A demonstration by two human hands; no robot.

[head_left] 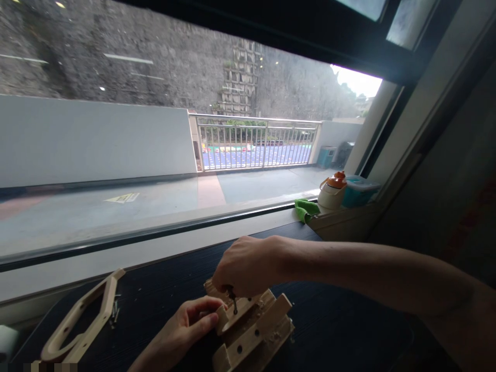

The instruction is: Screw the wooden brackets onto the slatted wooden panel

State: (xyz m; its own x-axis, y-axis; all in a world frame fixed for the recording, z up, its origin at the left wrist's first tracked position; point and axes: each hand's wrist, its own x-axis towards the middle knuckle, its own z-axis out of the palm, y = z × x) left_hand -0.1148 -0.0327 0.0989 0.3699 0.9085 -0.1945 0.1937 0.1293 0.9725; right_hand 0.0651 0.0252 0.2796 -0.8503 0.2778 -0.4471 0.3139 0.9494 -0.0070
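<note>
A pale wooden assembly (253, 333) with round holes lies on the dark table (341, 330) at the bottom centre. My left hand (185, 324) grips its left end, thumb pressed on a curved wooden piece. Above the assembly, my right hand (244, 266) is closed in a pinch around a dark screw (234, 302), whose tip points down onto the wood. My right forearm reaches in from the right edge.
A wooden frame with a long slot (83, 320) lies at the left, with several loose screws (115, 311) beside it. On the window sill at the right sit a green cloth (306, 209), a white pot with an orange lid (332, 190) and a teal box (358, 190).
</note>
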